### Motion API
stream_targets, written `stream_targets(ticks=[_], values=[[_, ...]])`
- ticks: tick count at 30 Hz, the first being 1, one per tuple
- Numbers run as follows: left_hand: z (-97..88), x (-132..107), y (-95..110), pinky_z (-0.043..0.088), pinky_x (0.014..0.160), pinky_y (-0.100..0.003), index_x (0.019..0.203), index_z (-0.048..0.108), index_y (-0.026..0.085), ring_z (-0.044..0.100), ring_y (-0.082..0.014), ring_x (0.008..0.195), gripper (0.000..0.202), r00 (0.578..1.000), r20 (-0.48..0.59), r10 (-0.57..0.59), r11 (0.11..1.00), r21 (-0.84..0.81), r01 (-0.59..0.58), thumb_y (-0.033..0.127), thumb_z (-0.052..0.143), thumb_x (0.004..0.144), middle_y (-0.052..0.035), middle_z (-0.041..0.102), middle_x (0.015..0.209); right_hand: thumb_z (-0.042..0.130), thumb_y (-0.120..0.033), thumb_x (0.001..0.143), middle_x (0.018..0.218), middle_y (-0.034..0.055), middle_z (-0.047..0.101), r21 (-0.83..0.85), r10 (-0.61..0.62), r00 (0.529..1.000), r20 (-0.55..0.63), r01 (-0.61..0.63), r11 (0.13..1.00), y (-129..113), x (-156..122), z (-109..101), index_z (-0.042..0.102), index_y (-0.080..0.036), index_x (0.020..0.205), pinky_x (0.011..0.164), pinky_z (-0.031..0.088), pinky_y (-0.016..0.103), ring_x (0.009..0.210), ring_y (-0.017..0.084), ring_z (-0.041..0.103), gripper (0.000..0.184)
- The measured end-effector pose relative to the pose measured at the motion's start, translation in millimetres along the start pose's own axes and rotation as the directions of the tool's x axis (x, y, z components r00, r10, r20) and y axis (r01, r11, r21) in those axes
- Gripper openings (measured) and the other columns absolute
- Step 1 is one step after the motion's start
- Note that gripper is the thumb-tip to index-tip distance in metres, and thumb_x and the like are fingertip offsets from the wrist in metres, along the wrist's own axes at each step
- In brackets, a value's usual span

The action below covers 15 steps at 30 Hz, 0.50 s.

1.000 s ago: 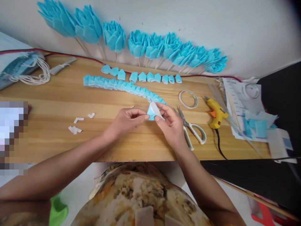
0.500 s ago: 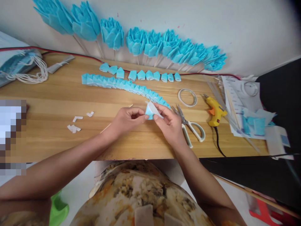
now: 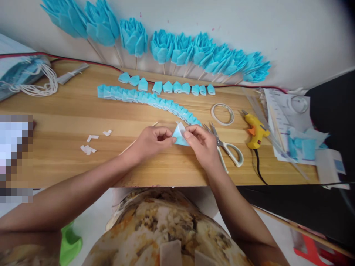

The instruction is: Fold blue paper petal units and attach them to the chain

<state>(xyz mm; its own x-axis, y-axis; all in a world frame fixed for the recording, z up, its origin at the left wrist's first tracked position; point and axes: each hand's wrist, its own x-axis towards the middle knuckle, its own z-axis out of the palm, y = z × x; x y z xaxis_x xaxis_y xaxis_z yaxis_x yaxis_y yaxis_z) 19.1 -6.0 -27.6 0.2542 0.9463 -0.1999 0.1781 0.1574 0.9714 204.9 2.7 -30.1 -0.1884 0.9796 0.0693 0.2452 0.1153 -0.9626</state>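
My left hand [image 3: 151, 142] and my right hand [image 3: 203, 146] meet over the wooden table [image 3: 69, 118], both pinching one small folded blue-and-white piece [image 3: 179, 136]. Its white flap points up between my thumbs. Just behind it, a long curved row of overlapping blue folded pieces [image 3: 146, 99] lies on the table. A shorter row of separate blue pieces [image 3: 169, 87] lies farther back. A thin wooden stick [image 3: 138, 138] shows under my left hand.
Blue paper flowers on sticks [image 3: 166, 48] lean against the wall. Scissors [image 3: 226, 147], a tape roll [image 3: 222, 113] and a yellow glue gun [image 3: 256, 129] lie to the right, beside papers and blue scraps [image 3: 296, 136]. White paper bits [image 3: 90, 144] and face masks [image 3: 24, 75] are at left.
The white flap has been pressed lower against the blue piece, and both hands have closed in tighter around it. The hands stay in the same place.
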Motion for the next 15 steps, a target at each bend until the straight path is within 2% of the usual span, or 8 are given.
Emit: stream_targets(ticks=[5,9,15], values=[[0.5,0.4,-3.5,0.030,0.054,-0.023,0.064,0.055,0.017,0.038,-0.0091,0.057,0.027,1.000,0.005,-0.006,1.000,0.010,0.006,0.040,0.064,0.076,0.0036,0.045,0.061,0.062,-0.034,0.088,0.069,-0.0033,0.053,-0.033,-0.028,0.996,0.089,0.031,0.999,0.4,0.1,-3.2,0.061,-0.021,0.075,0.060,0.038,0.026,0.064,0.011,0.046,0.019],[1.2,1.3,-5.9,0.030,0.054,-0.024,0.065,0.057,0.017,0.040,-0.0095,0.057,0.026,1.000,0.024,0.011,1.000,0.029,-0.012,0.039,0.064,0.076,0.0033,0.047,0.061,0.062,-0.030,0.087,0.070,-0.0029,0.050,-0.081,-0.033,0.989,0.143,0.045,0.996,3.6,-0.1,-4.5,0.054,-0.021,0.074,0.064,0.038,0.028,0.068,0.012,0.046,0.017],[0.0,-0.4,0.6,0.035,0.058,-0.024,0.072,0.064,0.016,0.045,-0.0103,0.060,0.024,0.999,-0.021,0.032,0.999,0.021,-0.032,0.039,0.065,0.078,0.0020,0.056,0.065,0.061,-0.030,0.087,0.069,-0.0026,0.050,-0.078,-0.025,0.990,0.138,0.036,0.996,7.2,0.6,-5.9,0.051,-0.022,0.072,0.063,0.038,0.028,0.067,0.013,0.046,0.019]])
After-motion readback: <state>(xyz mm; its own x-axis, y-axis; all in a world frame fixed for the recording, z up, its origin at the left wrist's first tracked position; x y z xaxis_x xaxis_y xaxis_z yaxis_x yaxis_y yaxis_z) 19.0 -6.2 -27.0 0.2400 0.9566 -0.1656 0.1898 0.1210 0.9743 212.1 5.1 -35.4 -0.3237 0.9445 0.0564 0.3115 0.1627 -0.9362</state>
